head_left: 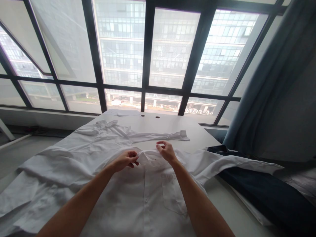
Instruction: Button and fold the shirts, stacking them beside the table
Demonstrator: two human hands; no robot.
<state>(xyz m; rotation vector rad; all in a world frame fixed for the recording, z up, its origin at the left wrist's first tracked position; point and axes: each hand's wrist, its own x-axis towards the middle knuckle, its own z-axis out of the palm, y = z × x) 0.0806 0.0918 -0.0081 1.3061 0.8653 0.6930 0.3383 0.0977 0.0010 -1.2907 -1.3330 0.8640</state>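
Observation:
A white button-up shirt lies front side up before me, its buttoned placket running down the middle and a chest pocket on the right half. At the collar's left side, my left hand has its fingers curled, with the fingertips closed on the collar edge. Just over the collar's right side is my right hand, fingers bent and loosely apart from the thumb. No cloth shows between them. One shirt sleeve stretches right over dark cloth. Both forearms pass over the shirt body.
The white table extends toward large windows and has two dark round holes at its far end. More white garments lie crumpled at the left and back. Dark navy clothing is piled at right, below a grey-blue curtain.

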